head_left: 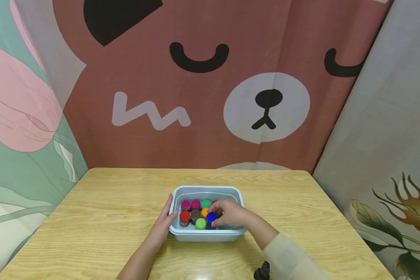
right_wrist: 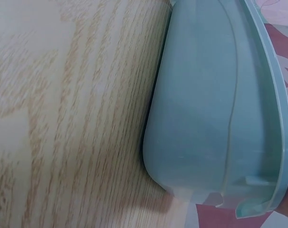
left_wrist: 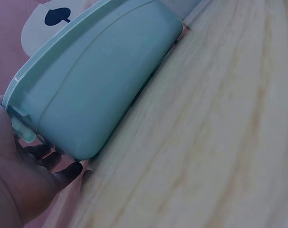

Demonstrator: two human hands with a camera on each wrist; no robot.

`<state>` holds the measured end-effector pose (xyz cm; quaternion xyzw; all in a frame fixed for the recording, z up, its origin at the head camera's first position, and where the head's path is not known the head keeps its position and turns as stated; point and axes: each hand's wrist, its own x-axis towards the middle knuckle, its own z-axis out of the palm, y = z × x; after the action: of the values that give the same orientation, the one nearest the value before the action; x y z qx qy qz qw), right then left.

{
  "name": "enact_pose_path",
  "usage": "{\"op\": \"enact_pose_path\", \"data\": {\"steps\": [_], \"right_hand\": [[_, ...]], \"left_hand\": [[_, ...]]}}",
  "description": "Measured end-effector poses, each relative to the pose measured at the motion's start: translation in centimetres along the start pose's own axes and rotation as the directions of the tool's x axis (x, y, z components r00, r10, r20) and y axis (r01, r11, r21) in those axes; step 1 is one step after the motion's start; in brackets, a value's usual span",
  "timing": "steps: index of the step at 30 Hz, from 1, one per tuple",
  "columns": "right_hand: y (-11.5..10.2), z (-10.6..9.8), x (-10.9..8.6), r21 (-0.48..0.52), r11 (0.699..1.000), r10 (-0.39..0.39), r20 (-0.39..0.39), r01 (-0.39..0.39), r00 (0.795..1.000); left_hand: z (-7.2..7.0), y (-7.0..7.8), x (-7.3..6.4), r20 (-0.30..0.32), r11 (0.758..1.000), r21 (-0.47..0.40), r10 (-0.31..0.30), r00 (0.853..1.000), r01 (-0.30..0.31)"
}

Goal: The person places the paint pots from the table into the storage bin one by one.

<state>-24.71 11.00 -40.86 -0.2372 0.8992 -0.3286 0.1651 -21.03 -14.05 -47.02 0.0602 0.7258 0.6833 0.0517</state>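
A pale blue plastic tub (head_left: 210, 235) stands on the wooden table with several small jars inside, their lids in different colours. My left hand (head_left: 161, 225) holds the tub's left end, thumb over the rim; in the left wrist view, the fingers of that hand (left_wrist: 25, 175) bend around the outside of this end. Reaching in over the right side, my right hand (head_left: 230, 214) pinches a blue jar (head_left: 211, 218) between thumb and fingers. Beside it are a lime green jar (head_left: 201, 223) and an orange-lidded jar (head_left: 205, 212). The right wrist view shows mostly the tub's outer wall (right_wrist: 196, 104).
Further left in the tub are a red jar (head_left: 184, 218), a brown-lidded jar (head_left: 195, 216) and magenta-lidded jars (head_left: 185, 205). A green-lidded jar (head_left: 205, 203) sits at the back. The wooden table (head_left: 108, 217) reaches back to a bear-printed curtain (head_left: 203, 147). A small black object (head_left: 262, 271) shows beside the right sleeve.
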Motion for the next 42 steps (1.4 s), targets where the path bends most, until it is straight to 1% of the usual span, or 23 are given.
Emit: {"op": "enact_pose_path", "data": {"steps": [8, 13, 18, 28, 35, 39, 42], "right_hand": [[0.1, 0.2, 0.0, -0.002, 1.000, 0.006, 0.002, -0.006, 1.000], [0.0, 0.1, 0.0, 0.014, 1.000, 0.015, -0.003, -0.015, 1.000], [0.0, 0.1, 0.0, 0.019, 1.000, 0.018, -0.011, -0.018, 1.000], [0.2, -0.1, -0.1, 0.041, 0.999, -0.009, -0.040, 0.011, 0.999], [0.1, -1.1, -0.6, 0.061, 0.998, -0.016, -0.067, 0.020, 0.998], [0.2, -2.0, -1.0, 0.109, 0.994, -0.003, -0.096, 0.014, 0.995], [0.5, -2.8, -1.3, 0.148, 0.989, 0.011, -0.138, 0.010, 0.990]], "left_hand": [[0.0, 0.0, 0.1, -0.006, 1.000, 0.007, -0.004, 1.000, 0.004], [0.0, 0.1, 0.1, -0.009, 1.000, 0.007, -0.009, 1.000, 0.009], [0.0, 0.1, 0.0, -0.006, 1.000, 0.005, -0.004, 1.000, 0.004], [0.1, -0.1, 0.2, -0.004, 1.000, 0.001, 0.000, 1.000, 0.000], [0.1, -0.1, 0.1, -0.004, 1.000, 0.006, 0.001, 1.000, -0.001], [0.0, -0.1, 0.2, -0.005, 1.000, 0.009, -0.004, 1.000, 0.004], [-0.1, -0.1, 0.1, -0.008, 1.000, 0.006, -0.004, 1.000, 0.004]]}}
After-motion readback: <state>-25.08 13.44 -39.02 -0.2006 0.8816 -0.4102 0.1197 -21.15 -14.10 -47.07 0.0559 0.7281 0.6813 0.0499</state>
